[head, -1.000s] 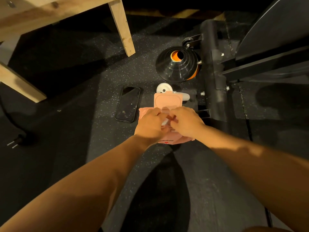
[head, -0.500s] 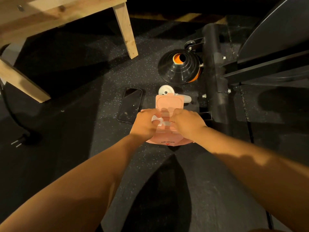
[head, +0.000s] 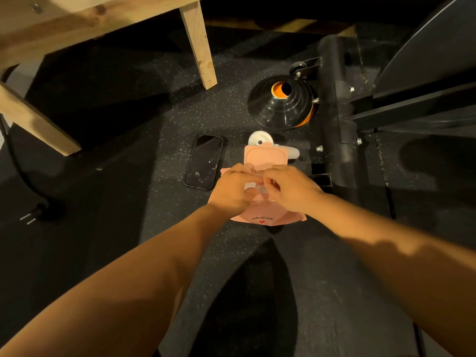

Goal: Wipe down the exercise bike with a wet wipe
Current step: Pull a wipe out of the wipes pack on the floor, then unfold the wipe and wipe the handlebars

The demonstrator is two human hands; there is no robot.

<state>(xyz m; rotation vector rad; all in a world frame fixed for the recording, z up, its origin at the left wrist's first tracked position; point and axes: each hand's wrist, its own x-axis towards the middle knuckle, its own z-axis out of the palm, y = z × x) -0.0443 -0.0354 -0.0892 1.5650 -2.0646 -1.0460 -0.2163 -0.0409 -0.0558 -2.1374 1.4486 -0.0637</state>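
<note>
Speckled black rubber floor (head: 123, 155) fills the scene. The dark exercise bike (head: 425, 63) stands at the far right, its base bar running near to far just right of the hands. A bare wooden frame (head: 77, 24) occupies the far left, one leg planted on the floor. A person's two bare forearms reach in from the near edge and meet at centre. The left hand (head: 231, 189) and right hand (head: 291, 189) are curled over the mouth of a pink wipes pack (head: 265, 220) lying flat on the floor, their fingertips close together and pinching a pale wet wipe (head: 251, 186) at the opening. The pack's flip lid (head: 265, 155) stands open on the far side. A stack of black cones (head: 278, 109) with an orange one showing inside sits beyond, against the bike's base. A dark phone (head: 204, 161) lies face up just left of the pack. A small white object (head: 258, 137) is partly hidden behind the lid. A black power plug (head: 33, 215) lies at the left edge.
</note>
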